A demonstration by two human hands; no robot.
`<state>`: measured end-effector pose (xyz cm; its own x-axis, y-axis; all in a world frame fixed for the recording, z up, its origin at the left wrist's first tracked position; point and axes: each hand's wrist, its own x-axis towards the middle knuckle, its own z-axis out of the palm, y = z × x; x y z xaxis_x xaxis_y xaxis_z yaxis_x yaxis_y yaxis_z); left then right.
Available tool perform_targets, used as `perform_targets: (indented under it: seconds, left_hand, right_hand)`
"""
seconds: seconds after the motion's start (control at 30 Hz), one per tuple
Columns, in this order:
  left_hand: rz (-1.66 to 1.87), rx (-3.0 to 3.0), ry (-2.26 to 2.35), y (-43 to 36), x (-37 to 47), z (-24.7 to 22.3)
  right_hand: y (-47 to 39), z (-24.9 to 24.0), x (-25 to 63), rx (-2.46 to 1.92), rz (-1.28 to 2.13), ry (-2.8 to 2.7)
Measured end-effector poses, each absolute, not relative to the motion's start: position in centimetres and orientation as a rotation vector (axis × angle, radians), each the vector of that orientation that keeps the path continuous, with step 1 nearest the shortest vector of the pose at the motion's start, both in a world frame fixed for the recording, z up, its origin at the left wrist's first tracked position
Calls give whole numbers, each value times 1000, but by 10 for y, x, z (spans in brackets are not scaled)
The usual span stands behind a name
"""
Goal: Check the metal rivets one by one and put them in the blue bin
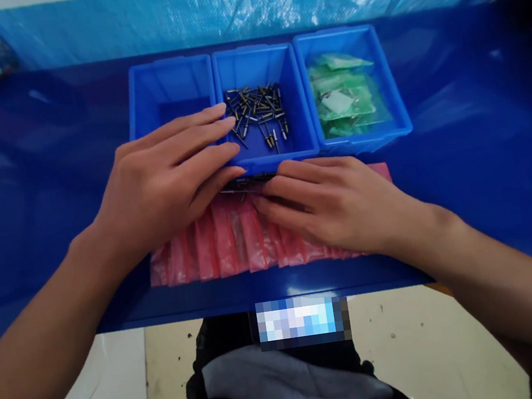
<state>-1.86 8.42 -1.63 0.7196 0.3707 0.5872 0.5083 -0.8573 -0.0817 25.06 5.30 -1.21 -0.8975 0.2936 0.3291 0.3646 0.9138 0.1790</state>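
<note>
My left hand [157, 165] is stretched out flat, its fingertips at the left wall of the middle blue bin [274, 159] and its thumb near the front edge. Inside that bin lies a loose heap of blind rivets [258, 111]. Just in front of it, my right hand [325, 194] has its fingers pinched together above a row of pink plastic bags [223, 248]. Several dark rivets [239, 187] show between the two hands, against the bin's front. What the right fingertips grip is hidden.
A blue bin [169, 74] adjoins on the left, partly behind my left hand. The right bin [391, 86] holds green plastic packets [345, 92]. All stand on a blue table [474, 130]. Below its front edge is a screen [297, 317], blurred out, above my lap.
</note>
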Motion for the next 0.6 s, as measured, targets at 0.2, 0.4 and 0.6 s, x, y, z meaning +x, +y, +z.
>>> perform_targets:
  seconds: [0.2,0.4,0.6]
  left_hand:
    - [-859,-2714,-714,84,-18,-15]
    - [-901,-2715,-685,84,-17,-16]
    - [-888,-2727,-704,83,-17,-15]
  right_hand:
    - [49,-11,246,-603,-493,-2741]
    - [47,-11,244,-585,-522,-2690]
    - [47,-10,243,-593,-494,-2741]
